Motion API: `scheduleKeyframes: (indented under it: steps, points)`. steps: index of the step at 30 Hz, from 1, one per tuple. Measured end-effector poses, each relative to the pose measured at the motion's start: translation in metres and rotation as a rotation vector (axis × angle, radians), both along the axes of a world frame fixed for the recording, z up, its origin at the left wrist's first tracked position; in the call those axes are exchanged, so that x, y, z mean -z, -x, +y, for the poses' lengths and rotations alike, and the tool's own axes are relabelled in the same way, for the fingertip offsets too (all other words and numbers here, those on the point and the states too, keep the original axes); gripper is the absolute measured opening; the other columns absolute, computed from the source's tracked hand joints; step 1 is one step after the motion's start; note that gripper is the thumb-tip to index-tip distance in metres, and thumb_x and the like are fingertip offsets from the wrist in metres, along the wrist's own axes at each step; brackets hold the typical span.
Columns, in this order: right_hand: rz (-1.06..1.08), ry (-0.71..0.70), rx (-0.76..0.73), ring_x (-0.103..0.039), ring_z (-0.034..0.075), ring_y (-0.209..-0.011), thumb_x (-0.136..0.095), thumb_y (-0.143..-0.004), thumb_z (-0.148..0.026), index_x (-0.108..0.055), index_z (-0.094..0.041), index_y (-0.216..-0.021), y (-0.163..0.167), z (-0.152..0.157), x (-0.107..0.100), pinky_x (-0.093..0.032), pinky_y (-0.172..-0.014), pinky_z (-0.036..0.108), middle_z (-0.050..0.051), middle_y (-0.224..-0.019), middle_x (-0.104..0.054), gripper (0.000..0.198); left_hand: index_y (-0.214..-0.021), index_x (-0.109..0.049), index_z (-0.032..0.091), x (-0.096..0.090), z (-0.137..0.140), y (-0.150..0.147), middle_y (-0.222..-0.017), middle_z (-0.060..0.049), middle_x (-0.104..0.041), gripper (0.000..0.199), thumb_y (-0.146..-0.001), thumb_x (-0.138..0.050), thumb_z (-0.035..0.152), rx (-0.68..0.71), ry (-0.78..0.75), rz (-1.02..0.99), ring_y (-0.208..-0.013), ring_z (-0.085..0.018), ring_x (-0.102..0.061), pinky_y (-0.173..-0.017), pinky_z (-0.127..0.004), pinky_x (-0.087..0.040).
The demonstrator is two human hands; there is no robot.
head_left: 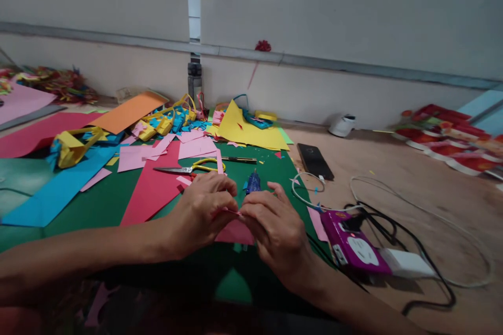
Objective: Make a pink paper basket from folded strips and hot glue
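Note:
My left hand (199, 212) and my right hand (277, 225) meet over the green cutting mat (129, 193). Both are closed, pinching a small strip of pink paper (232, 212) between their fingertips; much of it is hidden by the fingers. Below them on the mat lies another piece of pink paper (234, 233). Just beyond my right hand is a blue glue gun (253, 182), partly covered by the hand. Yellow-handled scissors (188, 169) lie past my left hand on a red paper sheet (153, 193).
Pink paper pieces (196, 146), a blue strip (58, 188) and yellow sheets (251, 128) spread around. Yellow-and-blue paper baskets (168, 120) stand behind. To the right are a phone (315, 161), a purple power strip (353, 243), a white adapter (406, 263) and loose cables.

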State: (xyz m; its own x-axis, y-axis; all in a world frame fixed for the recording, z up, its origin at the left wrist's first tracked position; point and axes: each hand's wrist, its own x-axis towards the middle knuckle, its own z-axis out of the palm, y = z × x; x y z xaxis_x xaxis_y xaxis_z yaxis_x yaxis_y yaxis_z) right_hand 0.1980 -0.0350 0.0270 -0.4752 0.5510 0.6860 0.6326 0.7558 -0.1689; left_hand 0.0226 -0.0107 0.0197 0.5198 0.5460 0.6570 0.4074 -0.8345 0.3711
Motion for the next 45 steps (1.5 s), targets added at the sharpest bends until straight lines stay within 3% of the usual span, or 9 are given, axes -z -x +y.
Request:
scheduleKeyframes:
  steps: [14,18,21,24,27,32,38,41,45]
  points:
    - [-0.168,-0.049,0.033,-0.055,0.014,-0.07,-0.037,-0.086,-0.007,-0.054,-0.017,-0.075,0.004,0.001,0.005,-0.032,-0.091,0.042,0.004,-0.073,-0.062,0.023,-0.07,-0.061,0.017,0.006,0.01,0.002,-0.084,-0.003,-0.066,0.018,-0.087,-0.055,0.021,-0.025,-0.101,0.138,-0.078,-0.016,-0.055,-0.073,-0.032,-0.035]
    - [-0.094,-0.045,0.076,-0.053,0.015,-0.066,-0.038,-0.086,-0.009,-0.051,-0.017,-0.073,0.001,0.008,0.004,-0.035,-0.087,0.042,0.003,-0.069,-0.059,0.021,-0.088,-0.064,0.018,0.0,0.013,0.004,-0.094,-0.007,-0.067,0.02,-0.081,-0.062,0.037,-0.054,-0.132,0.132,-0.086,-0.02,-0.058,-0.08,-0.036,-0.039]
    - [0.095,0.128,0.148,-0.05,0.015,-0.067,-0.041,-0.086,-0.015,-0.049,-0.019,-0.07,-0.003,0.014,0.001,-0.038,-0.077,0.035,0.002,-0.068,-0.055,0.018,-0.104,-0.06,0.017,-0.016,0.012,0.012,-0.105,-0.011,-0.064,0.029,-0.083,-0.058,0.037,-0.15,-0.112,-0.06,-0.098,-0.022,-0.057,-0.084,-0.035,-0.043]
    - [0.402,0.461,0.211,-0.046,0.014,-0.064,-0.047,-0.083,-0.023,-0.05,-0.02,-0.065,-0.007,0.019,-0.002,-0.037,-0.063,0.027,0.0,-0.065,-0.052,0.019,-0.079,-0.062,0.019,-0.031,0.011,0.027,-0.073,-0.001,-0.064,0.014,-0.086,-0.051,0.024,-0.288,-0.062,-0.229,-0.068,-0.013,-0.057,-0.064,-0.024,-0.044]
    - [0.681,0.669,0.219,-0.042,0.013,-0.06,-0.054,-0.079,-0.031,-0.054,-0.019,-0.064,-0.009,0.026,-0.002,-0.033,-0.055,0.024,-0.002,-0.062,-0.048,0.019,-0.06,-0.054,0.019,-0.035,0.011,0.041,-0.051,0.003,-0.049,0.026,-0.085,-0.051,0.027,-0.381,0.051,-0.331,-0.049,-0.01,-0.043,-0.049,-0.022,-0.034]
    - [0.847,0.717,0.216,-0.037,0.011,-0.055,-0.056,-0.076,-0.044,-0.052,-0.019,-0.067,-0.014,0.037,0.006,-0.032,-0.05,0.023,-0.003,-0.061,-0.047,0.026,-0.051,-0.043,0.019,-0.023,0.017,0.042,-0.046,0.003,-0.039,0.041,-0.088,-0.043,0.037,-0.323,0.332,-0.54,-0.046,-0.01,-0.036,-0.046,-0.024,-0.031]
    - [0.894,0.708,0.222,-0.039,0.012,-0.057,-0.06,-0.074,-0.045,-0.055,-0.019,-0.07,-0.01,0.034,0.009,-0.033,-0.052,0.024,-0.002,-0.064,-0.05,0.027,-0.097,-0.061,0.014,-0.005,0.028,0.021,-0.087,-0.008,-0.066,0.04,-0.083,-0.049,0.05,0.158,1.103,-0.643,-0.078,-0.018,-0.061,-0.064,-0.026,-0.046]
    - [0.849,0.679,0.265,-0.042,0.014,-0.061,-0.06,-0.075,-0.04,-0.057,-0.019,-0.071,-0.005,0.029,0.008,-0.035,-0.056,0.025,-0.001,-0.066,-0.052,0.022,-0.1,-0.061,0.016,-0.004,0.028,0.016,-0.093,-0.008,-0.068,0.044,-0.082,-0.05,0.054,0.291,1.204,-0.795,-0.084,-0.02,-0.063,-0.07,-0.029,-0.048]
    - [0.796,0.645,0.299,-0.045,0.015,-0.063,-0.058,-0.076,-0.038,-0.058,-0.019,-0.07,-0.003,0.028,0.01,-0.037,-0.059,0.026,0.0,-0.066,-0.053,0.02,-0.106,-0.056,0.017,-0.004,0.023,0.014,-0.1,-0.008,-0.066,0.046,-0.072,-0.067,0.045,0.233,1.227,-0.974,-0.084,-0.018,-0.064,-0.069,-0.025,-0.049]
